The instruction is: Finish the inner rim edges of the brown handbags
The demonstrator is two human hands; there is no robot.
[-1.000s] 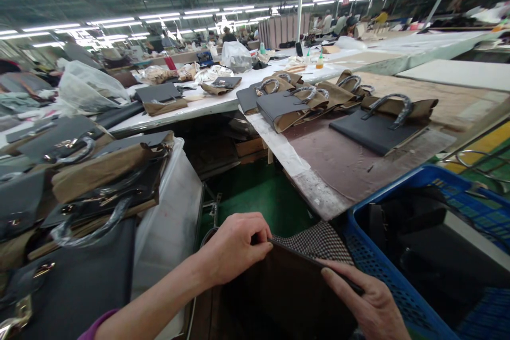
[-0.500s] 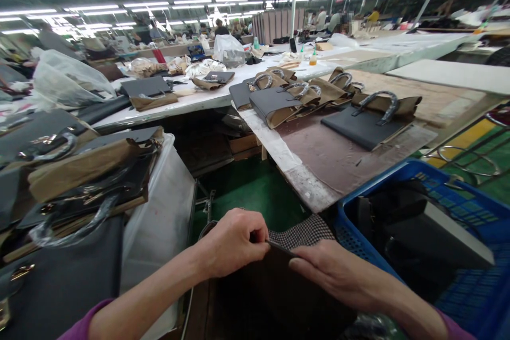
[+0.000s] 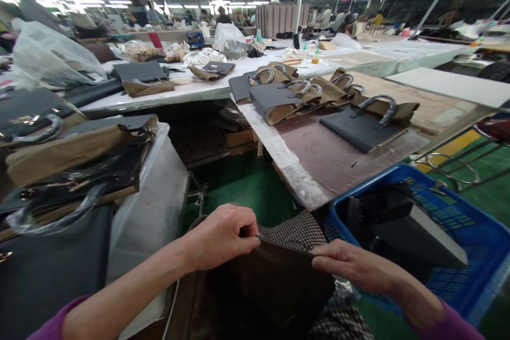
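A dark brown handbag (image 3: pixel 279 281) lies low in front of me, its upper edge stretched between my hands. My left hand (image 3: pixel 225 236) pinches that edge between thumb and bent fingers. Farther right along the same edge, my right hand (image 3: pixel 350 263) grips with its thumb on the near side. Something wrapped in clear plastic (image 3: pixel 346 288) shows below my right hand, partly hidden. Black-and-white checked cloth (image 3: pixel 300 231) appears behind the edge and again at the bottom. The bag's lower part is too dark to make out.
On the left, grey-and-brown handbags (image 3: pixel 67 154) are piled by a translucent plastic bin (image 3: pixel 147 212). A blue basket (image 3: pixel 402 172) holding dark pieces stands right. Several handbags, one a grey bag (image 3: pixel 362 130), lie on the brown-topped table (image 3: pixel 306 154) ahead. People work far off.
My right hand has slid right along the edge, so the hands are wider apart and more of the brown panel shows. The view has shifted slightly.
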